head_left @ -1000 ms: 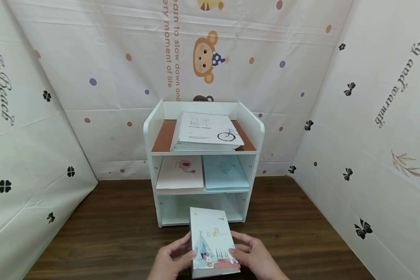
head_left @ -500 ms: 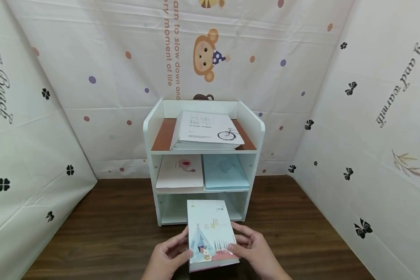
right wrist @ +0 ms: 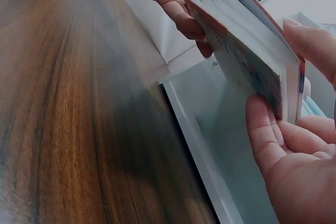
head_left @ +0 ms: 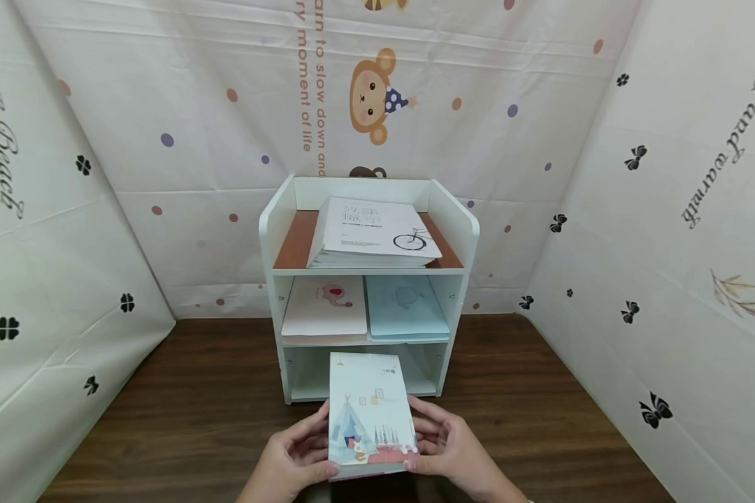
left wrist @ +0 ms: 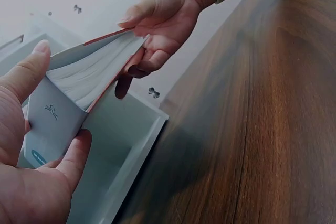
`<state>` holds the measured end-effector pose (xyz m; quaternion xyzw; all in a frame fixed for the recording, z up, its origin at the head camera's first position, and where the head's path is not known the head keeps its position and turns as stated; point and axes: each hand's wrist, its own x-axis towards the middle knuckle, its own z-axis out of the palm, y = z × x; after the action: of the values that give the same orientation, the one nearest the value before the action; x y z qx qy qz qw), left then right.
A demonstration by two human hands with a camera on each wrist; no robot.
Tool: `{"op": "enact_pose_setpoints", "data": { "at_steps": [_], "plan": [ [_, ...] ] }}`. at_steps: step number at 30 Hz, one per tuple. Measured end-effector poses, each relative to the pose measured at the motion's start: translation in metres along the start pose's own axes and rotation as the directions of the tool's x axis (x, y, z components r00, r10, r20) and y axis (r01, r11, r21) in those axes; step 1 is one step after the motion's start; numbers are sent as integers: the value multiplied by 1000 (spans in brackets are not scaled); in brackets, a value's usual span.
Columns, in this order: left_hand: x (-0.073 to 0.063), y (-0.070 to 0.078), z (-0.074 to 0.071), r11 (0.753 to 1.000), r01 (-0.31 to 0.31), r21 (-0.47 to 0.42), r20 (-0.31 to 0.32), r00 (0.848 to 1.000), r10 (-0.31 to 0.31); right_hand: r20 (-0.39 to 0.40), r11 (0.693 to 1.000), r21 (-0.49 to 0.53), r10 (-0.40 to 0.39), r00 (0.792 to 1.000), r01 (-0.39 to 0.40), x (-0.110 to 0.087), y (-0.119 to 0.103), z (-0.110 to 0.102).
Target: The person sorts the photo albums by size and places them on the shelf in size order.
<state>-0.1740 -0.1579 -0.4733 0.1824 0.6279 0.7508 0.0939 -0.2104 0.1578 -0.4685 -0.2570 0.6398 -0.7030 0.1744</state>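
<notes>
A thick book (head_left: 371, 412) with a pale cover showing a tent and a pink strip is held up in front of the shelf's bottom compartment. My left hand (head_left: 292, 450) grips its left side, thumb at the near corner and fingers under it. On the other side my right hand (head_left: 443, 443) grips it the same way. The left wrist view shows the book's spine (left wrist: 55, 114) and page edges between both hands. From the right wrist, the book (right wrist: 241, 40) appears with its pages slightly fanned and fingers beneath the back cover.
A white three-tier shelf (head_left: 270, 279) stands on the dark wooden table (head_left: 163, 419). Its top holds a stack of white books (head_left: 377, 237). On the middle level lie a pink-white booklet (head_left: 324, 307) and a light blue booklet (head_left: 405, 307). Printed cloth hangs behind and on both sides.
Both hands have moved the book a little forward and left, so its far end now overlaps the bottom compartment more. The right thumb has slid toward the near corner.
</notes>
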Motion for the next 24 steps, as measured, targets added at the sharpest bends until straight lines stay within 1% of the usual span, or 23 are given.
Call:
{"op": "enact_pose_setpoints", "data": {
  "at_steps": [3,11,17,24],
  "plan": [
    [0,0,-1,1000,9,17,-16,1000,-9,11,999,-8,-31,999,31,3,3,-2],
    [3,-3,-5,997,35,75,-64,998,-30,-12,996,-43,-77,997,76,12,18,-5],
    [7,-7,-9,995,35,96,-66,997,-29,-27,998,-27,-60,998,59,14,24,-5],
    [10,-13,-12,994,18,106,-48,999,-13,-28,999,26,-33,999,34,14,25,-6]
  ]
}}
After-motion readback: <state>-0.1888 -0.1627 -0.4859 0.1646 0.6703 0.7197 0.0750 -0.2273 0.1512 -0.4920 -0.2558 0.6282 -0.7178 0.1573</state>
